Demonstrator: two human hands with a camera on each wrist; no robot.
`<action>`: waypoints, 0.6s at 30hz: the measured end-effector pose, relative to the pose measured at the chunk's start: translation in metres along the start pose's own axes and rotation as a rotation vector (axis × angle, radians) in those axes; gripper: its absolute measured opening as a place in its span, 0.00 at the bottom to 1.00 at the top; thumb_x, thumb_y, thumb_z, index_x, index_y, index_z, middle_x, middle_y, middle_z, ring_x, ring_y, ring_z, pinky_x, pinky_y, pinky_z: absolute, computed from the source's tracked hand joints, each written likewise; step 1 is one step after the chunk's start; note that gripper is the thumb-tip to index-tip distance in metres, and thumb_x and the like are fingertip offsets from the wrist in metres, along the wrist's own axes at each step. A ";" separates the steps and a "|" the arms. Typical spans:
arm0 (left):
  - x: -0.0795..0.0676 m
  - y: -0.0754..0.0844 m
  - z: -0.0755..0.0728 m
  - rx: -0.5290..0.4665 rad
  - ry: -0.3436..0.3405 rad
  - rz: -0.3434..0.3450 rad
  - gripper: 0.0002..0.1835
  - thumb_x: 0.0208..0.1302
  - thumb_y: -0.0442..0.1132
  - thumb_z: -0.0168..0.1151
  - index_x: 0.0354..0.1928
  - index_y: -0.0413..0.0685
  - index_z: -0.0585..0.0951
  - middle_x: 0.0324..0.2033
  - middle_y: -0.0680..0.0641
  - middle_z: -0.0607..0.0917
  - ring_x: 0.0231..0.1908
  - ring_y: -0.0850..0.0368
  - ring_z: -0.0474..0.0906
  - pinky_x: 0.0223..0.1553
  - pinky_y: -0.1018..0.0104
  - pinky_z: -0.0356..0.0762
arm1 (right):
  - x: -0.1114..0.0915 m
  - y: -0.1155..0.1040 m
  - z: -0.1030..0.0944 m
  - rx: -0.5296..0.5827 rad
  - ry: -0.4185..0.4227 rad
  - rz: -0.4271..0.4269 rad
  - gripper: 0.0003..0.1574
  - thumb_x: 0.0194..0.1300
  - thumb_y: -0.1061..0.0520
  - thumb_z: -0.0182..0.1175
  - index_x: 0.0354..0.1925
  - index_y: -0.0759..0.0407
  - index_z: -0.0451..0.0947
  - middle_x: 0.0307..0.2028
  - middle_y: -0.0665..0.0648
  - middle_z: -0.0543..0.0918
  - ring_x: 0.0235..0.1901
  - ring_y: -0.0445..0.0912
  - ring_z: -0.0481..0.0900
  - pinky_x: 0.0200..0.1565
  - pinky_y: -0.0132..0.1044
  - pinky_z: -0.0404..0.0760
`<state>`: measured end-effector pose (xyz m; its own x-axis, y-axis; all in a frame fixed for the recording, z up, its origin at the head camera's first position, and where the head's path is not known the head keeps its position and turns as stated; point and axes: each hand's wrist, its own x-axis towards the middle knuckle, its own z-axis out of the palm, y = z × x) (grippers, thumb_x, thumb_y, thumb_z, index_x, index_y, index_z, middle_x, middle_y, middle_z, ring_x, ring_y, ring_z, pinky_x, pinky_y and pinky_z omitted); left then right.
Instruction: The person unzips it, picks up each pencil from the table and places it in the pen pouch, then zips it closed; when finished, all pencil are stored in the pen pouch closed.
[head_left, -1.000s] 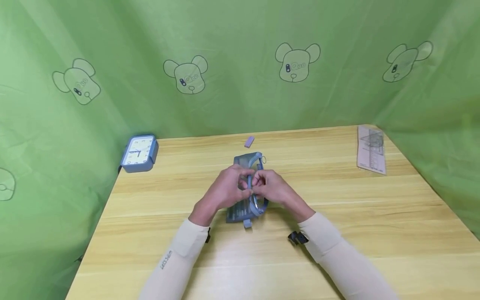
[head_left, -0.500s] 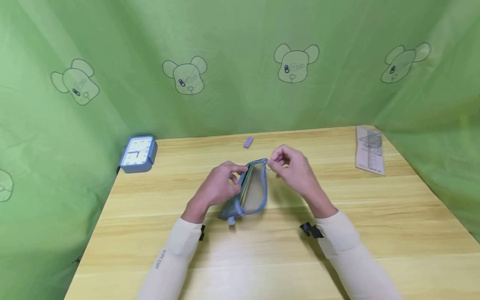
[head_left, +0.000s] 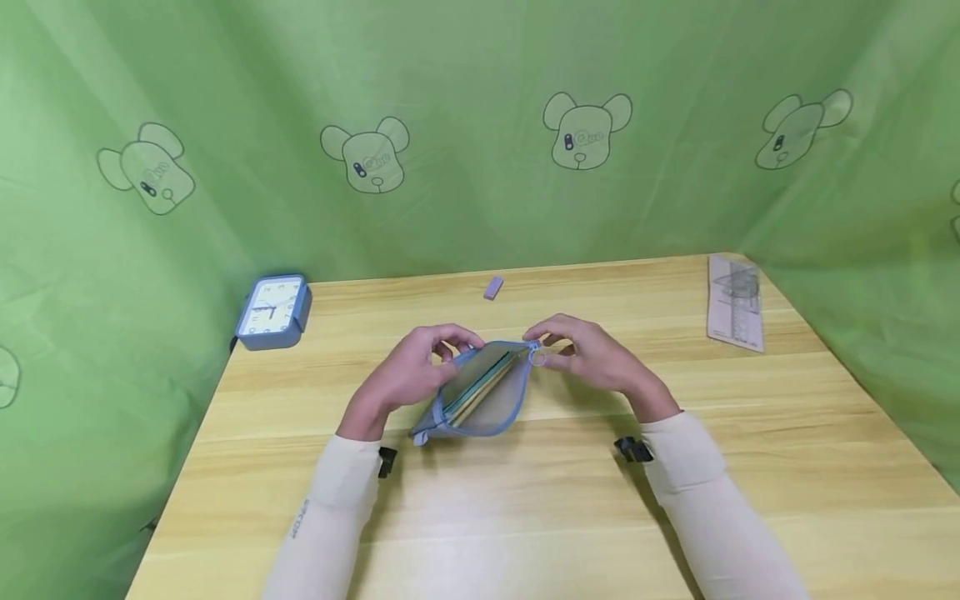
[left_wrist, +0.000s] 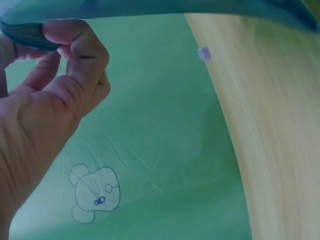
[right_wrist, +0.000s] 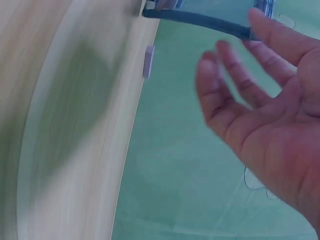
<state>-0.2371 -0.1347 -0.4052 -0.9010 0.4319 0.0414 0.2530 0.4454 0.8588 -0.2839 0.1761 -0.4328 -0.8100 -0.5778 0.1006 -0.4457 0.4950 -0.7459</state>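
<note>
In the head view, a blue mesh zip pencil case (head_left: 501, 406) is held tilted above the table, its mouth gaping. Slim green and yellowish things (head_left: 480, 392) lie inside; their kind is hard to tell. My left hand (head_left: 412, 367) pinches the case's left edge between thumb and fingers, also seen in the left wrist view. At the zip's far right end, beside a round ring pull (head_left: 537, 357), my right hand (head_left: 596, 354) holds the corner with thumb and forefinger. Its other fingers are loosely bent and apart from the case in the right wrist view.
A small purple eraser (head_left: 492, 288) lies near the wooden table's back edge. On the back left stands a blue square clock (head_left: 272, 312); a flat packet with rulers and a set square (head_left: 735, 302) lies back right. Green curtain (head_left: 465, 217) surrounds the table.
The case's mouth has spread wide, showing the things inside. My right hand went from the zip's middle to its far end, and my left hand has shifted left with the case.
</note>
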 end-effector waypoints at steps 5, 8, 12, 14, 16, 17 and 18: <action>-0.002 -0.002 -0.006 -0.011 0.028 -0.020 0.23 0.64 0.23 0.54 0.56 0.46 0.87 0.57 0.44 0.87 0.46 0.49 0.80 0.42 0.64 0.81 | 0.004 -0.009 0.007 0.010 0.036 -0.008 0.11 0.73 0.59 0.69 0.52 0.58 0.89 0.48 0.57 0.89 0.48 0.50 0.86 0.52 0.43 0.89; -0.004 0.000 -0.008 0.015 0.065 -0.026 0.20 0.66 0.23 0.54 0.54 0.43 0.87 0.55 0.44 0.88 0.47 0.50 0.81 0.42 0.66 0.81 | 0.004 -0.011 0.009 0.001 0.060 0.008 0.08 0.73 0.59 0.69 0.49 0.56 0.90 0.43 0.55 0.89 0.44 0.48 0.84 0.48 0.41 0.88; -0.006 0.008 -0.005 0.077 0.117 0.011 0.12 0.70 0.27 0.59 0.51 0.39 0.87 0.50 0.42 0.89 0.45 0.50 0.84 0.45 0.63 0.85 | 0.005 -0.014 0.014 -0.024 0.082 -0.001 0.06 0.73 0.58 0.69 0.45 0.55 0.91 0.39 0.53 0.89 0.40 0.46 0.83 0.44 0.39 0.86; -0.006 0.014 0.000 0.111 0.128 0.035 0.09 0.72 0.30 0.63 0.51 0.39 0.87 0.49 0.42 0.88 0.46 0.49 0.84 0.48 0.59 0.87 | 0.007 -0.016 0.018 -0.032 0.088 -0.013 0.05 0.73 0.57 0.70 0.44 0.55 0.92 0.37 0.53 0.89 0.37 0.45 0.83 0.42 0.37 0.86; -0.006 0.020 0.005 0.146 0.120 0.050 0.10 0.73 0.33 0.67 0.53 0.39 0.86 0.51 0.42 0.88 0.49 0.46 0.85 0.53 0.53 0.88 | 0.009 -0.019 0.024 -0.036 0.094 -0.029 0.05 0.72 0.57 0.71 0.43 0.56 0.92 0.35 0.52 0.90 0.35 0.44 0.82 0.40 0.35 0.86; -0.006 0.023 0.009 0.166 0.107 0.053 0.11 0.73 0.35 0.69 0.54 0.40 0.86 0.52 0.42 0.88 0.50 0.45 0.85 0.55 0.51 0.88 | 0.010 -0.021 0.027 -0.039 0.098 -0.041 0.05 0.72 0.57 0.71 0.43 0.56 0.92 0.35 0.52 0.90 0.34 0.44 0.82 0.39 0.36 0.86; -0.006 0.026 0.012 0.194 0.095 0.062 0.13 0.72 0.36 0.71 0.55 0.41 0.86 0.53 0.42 0.87 0.52 0.44 0.85 0.57 0.49 0.88 | 0.011 -0.024 0.031 -0.044 0.102 -0.052 0.05 0.72 0.57 0.71 0.42 0.56 0.92 0.34 0.51 0.91 0.33 0.43 0.82 0.39 0.35 0.86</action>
<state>-0.2211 -0.1165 -0.3893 -0.9086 0.3912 0.1464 0.3632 0.5667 0.7396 -0.2704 0.1382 -0.4343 -0.8187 -0.5357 0.2067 -0.5029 0.4953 -0.7084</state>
